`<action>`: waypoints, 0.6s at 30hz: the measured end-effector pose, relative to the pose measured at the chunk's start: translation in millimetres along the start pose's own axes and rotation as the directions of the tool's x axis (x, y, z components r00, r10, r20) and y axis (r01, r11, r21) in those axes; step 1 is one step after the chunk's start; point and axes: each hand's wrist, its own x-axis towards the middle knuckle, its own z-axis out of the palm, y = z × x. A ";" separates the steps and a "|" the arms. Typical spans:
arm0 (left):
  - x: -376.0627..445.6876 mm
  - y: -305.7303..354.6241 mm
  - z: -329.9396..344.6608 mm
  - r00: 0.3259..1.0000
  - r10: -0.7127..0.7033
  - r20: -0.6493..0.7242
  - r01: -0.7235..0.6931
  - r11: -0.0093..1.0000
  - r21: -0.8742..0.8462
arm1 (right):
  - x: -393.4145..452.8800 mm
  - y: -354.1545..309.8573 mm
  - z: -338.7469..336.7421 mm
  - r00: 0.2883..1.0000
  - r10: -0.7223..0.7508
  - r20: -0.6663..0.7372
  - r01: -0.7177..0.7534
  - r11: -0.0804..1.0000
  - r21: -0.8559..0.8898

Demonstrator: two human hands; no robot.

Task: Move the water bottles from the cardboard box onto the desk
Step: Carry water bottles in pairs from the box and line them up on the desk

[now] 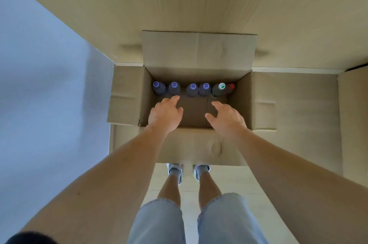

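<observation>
An open cardboard box (242,104) stands on the floor in front of my feet. Several bottles stand upright in a row along its far wall: purple-capped ones (174,87) on the left and middle, a green-and-white-capped bottle (219,89) and a red-capped one (231,87) at the right end. My left hand (165,115) reaches into the box, fingers loosely spread, fingertips just short of the second purple-capped bottle. My right hand (226,117) is also inside the box, fingers relaxed, holding nothing, a little before the green-capped bottle.
The light wooden desk (199,1) fills the upper view beyond the box. A pale blue wall (39,84) runs along the left. Another cardboard sheet (354,120) stands at the right edge. My legs and shoes are below the box's near flap (199,148).
</observation>
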 end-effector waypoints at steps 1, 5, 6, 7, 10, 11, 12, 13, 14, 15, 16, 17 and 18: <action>7.1 -0.9 8.4 1.000 0.010 -0.002 -0.010 1.000 -0.006 | 9.8 3.7 7.5 1.000 -0.005 0.008 0.005 1.000 0.000; 46.7 -4.5 41.5 1.000 0.017 0.005 -0.017 1.000 -0.022 | 55.3 18.9 36.8 1.000 0.001 0.013 -0.001 1.000 0.009; 58.4 -5.8 48.4 1.000 0.016 0.010 -0.016 1.000 -0.025 | 67.9 22.4 43.2 1.000 0.004 0.009 -0.004 1.000 0.011; 69.2 -6.9 54.3 1.000 0.020 0.014 -0.020 0.999 -0.029 | 79.3 24.9 48.8 1.000 0.006 0.002 -0.006 1.000 0.016; 107.9 -10.4 77.8 0.999 0.044 0.021 -0.043 0.999 -0.031 | 118.6 34.2 70.3 1.000 0.021 -0.022 -0.020 0.999 0.041; 120.2 -12.1 84.9 0.999 0.046 0.024 -0.045 0.999 -0.028 | 131.1 36.6 76.9 0.999 0.028 -0.027 -0.026 0.998 0.049; 131.4 -13.8 90.7 0.999 0.045 0.027 -0.044 0.999 -0.028 | 142.5 38.3 83.0 0.999 0.032 -0.034 -0.030 0.998 0.057; 145.2 -16.1 100.1 0.999 0.041 0.033 -0.041 0.999 -0.028 | 156.7 41.4 91.7 0.999 0.036 -0.040 -0.034 0.998 0.062; 157.9 -18.0 107.7 0.999 0.036 0.032 -0.035 0.999 -0.029 | 169.9 43.8 98.5 0.998 0.039 -0.051 -0.035 0.997 0.066; 170.9 -20.6 117.5 0.999 0.031 0.033 -0.030 0.999 -0.032 | 183.7 47.2 106.9 0.998 0.043 -0.056 -0.039 0.997 0.070; 181.8 -23.2 125.9 0.999 0.027 0.032 -0.026 0.999 -0.033 | 195.9 50.0 114.3 0.997 0.051 -0.057 -0.047 0.996 0.076; 190.0 -25.9 134.1 0.999 0.027 0.028 -0.026 0.999 -0.035 | 205.7 52.8 121.9 0.997 0.061 -0.055 -0.056 0.995 0.084; 200.1 -29.1 143.6 0.999 0.028 0.023 -0.027 0.999 -0.039 | 217.9 56.2 131.0 0.996 0.073 -0.055 -0.068 0.993 0.095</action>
